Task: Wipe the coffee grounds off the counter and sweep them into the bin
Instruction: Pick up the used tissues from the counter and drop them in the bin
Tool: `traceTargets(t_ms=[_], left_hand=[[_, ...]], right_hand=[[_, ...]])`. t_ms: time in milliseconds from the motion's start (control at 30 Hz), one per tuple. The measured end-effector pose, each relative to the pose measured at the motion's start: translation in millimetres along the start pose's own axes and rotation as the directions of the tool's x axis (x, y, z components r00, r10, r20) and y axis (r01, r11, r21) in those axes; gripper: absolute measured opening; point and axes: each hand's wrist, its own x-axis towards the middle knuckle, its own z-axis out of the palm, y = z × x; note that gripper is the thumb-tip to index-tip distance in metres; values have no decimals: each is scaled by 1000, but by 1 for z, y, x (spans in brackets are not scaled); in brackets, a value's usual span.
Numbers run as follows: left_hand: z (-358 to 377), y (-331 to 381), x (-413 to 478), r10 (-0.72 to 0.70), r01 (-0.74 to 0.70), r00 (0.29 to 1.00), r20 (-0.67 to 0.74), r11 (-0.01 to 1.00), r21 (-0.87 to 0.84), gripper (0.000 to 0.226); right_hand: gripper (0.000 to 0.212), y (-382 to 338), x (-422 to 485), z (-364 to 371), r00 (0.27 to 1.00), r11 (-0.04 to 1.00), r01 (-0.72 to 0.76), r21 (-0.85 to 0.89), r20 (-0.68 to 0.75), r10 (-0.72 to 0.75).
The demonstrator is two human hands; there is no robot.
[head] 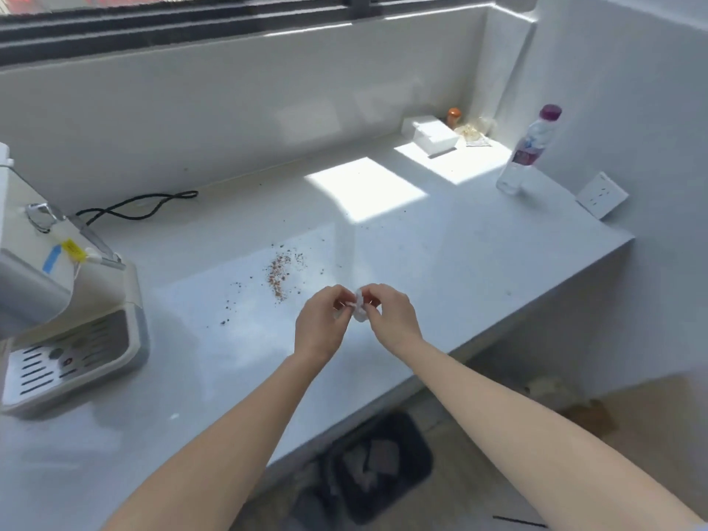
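Note:
Brown coffee grounds (pixel 279 277) lie in a small heap on the white counter (pixel 479 258), with loose specks scattered to the left and behind it. Just right of the heap, my left hand (pixel 320 325) and my right hand (pixel 390 318) meet above the counter and both pinch a small crumpled white tissue (pixel 359 307) between their fingertips. The tissue is held off the surface, apart from the grounds. A black bin (pixel 383 465) with some paper inside stands on the floor below the counter's front edge, between my forearms.
A cream coffee machine (pixel 65 320) with a drip tray fills the left side, its black cord (pixel 141 205) trailing behind. A water bottle (pixel 526 153), a wall socket (pixel 602 195), a white box (pixel 431 134) and a small orange-capped jar (pixel 454 116) sit at the back right.

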Motion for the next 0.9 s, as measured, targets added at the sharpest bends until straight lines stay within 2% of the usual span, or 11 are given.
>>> traceTargets(t_ms=[133,233,367,533,700,900], left_hand=[[38,15,-48,43,-42,996,80,999,-23,18],[63,16,-83,21,-16,988,154,999,-36,12],[93,-1,-123,-1,-4,973,232,1000,22,10],[128,-47,-165,-104,57,920,378,990,132,13],[155,-106,-177,-175,37,832,526,964,264,8],[176,-145,-164,-257,106,787,560,952,287,5]], right_hand=[[17,32,-58,-19,997,997,-69,-19,-20,69],[18,56,-98,-21,991,992,-119,-33,-63,117],[24,89,-149,-4,974,979,-205,-9,-97,203],[28,135,-196,38,936,937,-348,41,-47,349],[24,179,-218,90,886,883,-464,71,29,463],[21,212,-200,126,859,855,-513,79,46,511]])
